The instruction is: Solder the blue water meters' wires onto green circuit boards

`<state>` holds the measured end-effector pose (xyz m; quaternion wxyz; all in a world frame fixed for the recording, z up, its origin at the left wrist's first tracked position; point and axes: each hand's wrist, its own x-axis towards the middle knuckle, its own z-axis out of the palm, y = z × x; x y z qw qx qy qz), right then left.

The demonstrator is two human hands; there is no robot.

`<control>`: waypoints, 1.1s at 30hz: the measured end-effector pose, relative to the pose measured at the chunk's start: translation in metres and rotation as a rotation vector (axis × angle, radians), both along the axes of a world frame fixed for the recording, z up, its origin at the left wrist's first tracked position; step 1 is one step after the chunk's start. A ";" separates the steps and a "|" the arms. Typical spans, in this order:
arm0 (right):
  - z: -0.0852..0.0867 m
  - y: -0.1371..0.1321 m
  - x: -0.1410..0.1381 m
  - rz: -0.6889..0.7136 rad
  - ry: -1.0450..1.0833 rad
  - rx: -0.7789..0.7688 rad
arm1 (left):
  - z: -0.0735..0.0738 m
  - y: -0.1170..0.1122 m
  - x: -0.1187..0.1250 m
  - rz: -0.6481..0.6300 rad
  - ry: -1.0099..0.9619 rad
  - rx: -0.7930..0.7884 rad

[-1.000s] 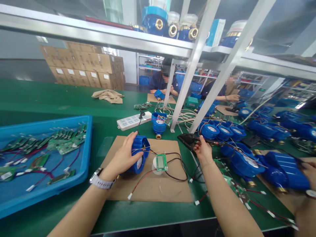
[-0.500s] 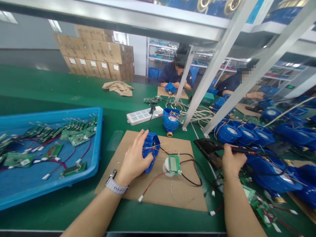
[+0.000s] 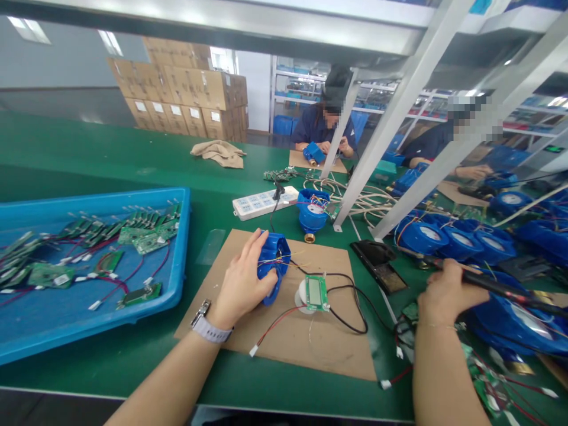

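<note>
My left hand (image 3: 243, 283) grips a blue meter housing (image 3: 272, 265) tipped on its side on a brown cardboard mat (image 3: 293, 331). Thin coloured wires run from the housing to a small green circuit board with a display (image 3: 316, 293) lying on a white disc just right of it. My right hand (image 3: 446, 291) is closed around a black soldering iron (image 3: 497, 286), held over the blue meters to the right of the mat. A black stand (image 3: 377, 264) lies between the mat and that hand.
A blue tray (image 3: 177, 248) with several green circuit boards sits at the left. A white power strip (image 3: 264, 202) and another blue meter (image 3: 312, 214) lie behind the mat. Several blue meters (image 3: 452, 239) crowd the right. Slanted metal posts (image 3: 386, 127) rise ahead. Two people work across the bench.
My right hand has moved right and away from the black stand, carrying the soldering iron. My left hand keeps its hold on the blue housing. The view has tilted downward.
</note>
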<state>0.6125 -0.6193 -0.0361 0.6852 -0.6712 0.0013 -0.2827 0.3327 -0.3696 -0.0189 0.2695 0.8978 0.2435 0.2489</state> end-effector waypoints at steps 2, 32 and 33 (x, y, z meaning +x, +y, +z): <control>0.019 0.003 -0.010 -0.029 -0.110 0.098 | 0.000 0.000 -0.001 -0.004 0.011 0.013; 0.016 0.064 -0.137 0.559 -0.506 -0.359 | 0.043 -0.003 0.016 -0.208 0.265 0.753; 0.017 0.064 -0.138 0.570 -0.522 -0.379 | 0.044 -0.003 0.015 -0.214 0.272 0.769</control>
